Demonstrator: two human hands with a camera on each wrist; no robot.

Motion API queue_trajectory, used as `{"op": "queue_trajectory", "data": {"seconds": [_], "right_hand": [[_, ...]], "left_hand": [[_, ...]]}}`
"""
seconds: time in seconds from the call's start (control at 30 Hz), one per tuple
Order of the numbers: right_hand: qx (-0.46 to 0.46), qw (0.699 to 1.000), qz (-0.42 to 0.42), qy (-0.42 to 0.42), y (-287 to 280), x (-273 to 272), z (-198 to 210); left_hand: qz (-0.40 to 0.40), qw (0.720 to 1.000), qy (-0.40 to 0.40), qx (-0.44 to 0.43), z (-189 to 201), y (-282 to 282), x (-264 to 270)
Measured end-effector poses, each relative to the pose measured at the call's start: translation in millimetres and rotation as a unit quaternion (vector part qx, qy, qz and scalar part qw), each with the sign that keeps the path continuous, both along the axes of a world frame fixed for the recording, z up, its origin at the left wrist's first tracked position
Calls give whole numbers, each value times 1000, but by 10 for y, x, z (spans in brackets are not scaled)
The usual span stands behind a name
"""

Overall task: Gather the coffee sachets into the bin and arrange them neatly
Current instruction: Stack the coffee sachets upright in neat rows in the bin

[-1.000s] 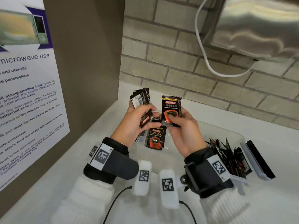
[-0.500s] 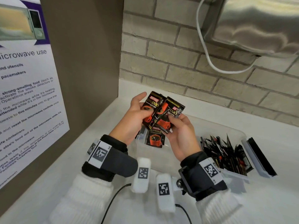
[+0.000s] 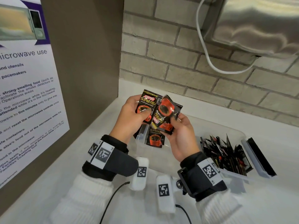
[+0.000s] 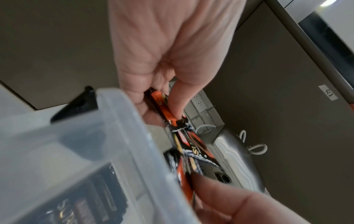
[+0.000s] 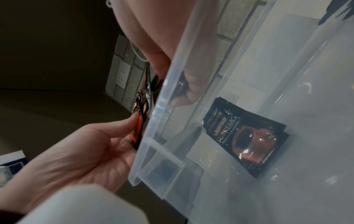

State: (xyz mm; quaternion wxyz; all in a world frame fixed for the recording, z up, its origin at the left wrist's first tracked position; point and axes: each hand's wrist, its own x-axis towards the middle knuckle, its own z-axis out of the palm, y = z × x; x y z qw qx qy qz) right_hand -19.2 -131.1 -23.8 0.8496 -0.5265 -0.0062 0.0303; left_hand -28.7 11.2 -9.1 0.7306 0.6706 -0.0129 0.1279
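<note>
Coffee sachets are mostly getting sorted at this point. The left hand (image 3: 134, 115) is gripping a small stack (image 3: 149, 105) face-up, thumb pressing on the front, held above the 9 o'clock end of the clear bin (image 3: 239, 135). The right hand (image 3: 181, 136) is pinching another sachet (image 3: 168, 113) by its lower edge, and this one is sitting tilted and upside down, overlapping the stack's 3 o'clock side. A second ago that same sachet was being held upright and apart from the stack, so it's been swung over and is getting merged in, though I'd guess it still needs turning to match the others. Down in the bin, a loose pair of sachets (image 5: 247, 134) is lying flat on the floor under the hands, and over at the 3 o'clock end a messy bunch (image 3: 226, 152) is standing on edge, leaning every which way. So gathering looks nearly done to me, but the neat-arranging part is still pretty far off. The bin's lid latch (image 3: 258, 157) is sticking out at 3 o'clock.
</note>
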Motion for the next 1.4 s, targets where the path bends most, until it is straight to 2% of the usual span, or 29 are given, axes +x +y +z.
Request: {"op": "queue_trajectory", "data": {"seconds": [0.1, 0.2, 0.33, 0.47, 0.73, 0.8, 0.9, 0.97, 1.07, 1.23, 1.33, 1.4], "right_hand": [[-41, 999, -11, 22, -14, 28, -24], [-59, 998, 2, 31, -16, 24, -29], [-91, 995, 40, -4, 23, -4, -1], [-137, 986, 84, -34, 85, -43, 9], [-159, 975, 140, -69, 98, -101, 18], [-174, 974, 131, -64, 96, -90, 6], [-179, 980, 71, -45, 85, -55, -7], [-162, 986, 27, -29, 75, -22, -13], [-127, 992, 0, -9, 81, -4, 0], [-69, 997, 42, -13, 101, -35, 23], [-27, 997, 69, -16, 115, -57, 37], [-37, 996, 78, -28, 128, -68, 40]], "left_hand": [[-43, 999, -18, 13, 18, 116, -9], [-108, 992, -30, 66, 41, 247, -37], [-152, 981, -27, 121, 55, 304, -70], [-109, 983, -42, 139, 33, 260, -51], [35, 993, -48, 102, -52, 164, 64], [58, 995, -41, 70, -61, 120, 75], [80, 996, -25, -3, -38, 67, 58], [66, 998, -14, -17, -18, 46, 39], [20, 1000, 2, 20, -8, 1, 19], [-7, 994, 38, 104, -82, -124, 34], [-24, 993, 54, 100, -86, -185, 18], [-44, 995, 59, 63, -81, -218, 6]]}}
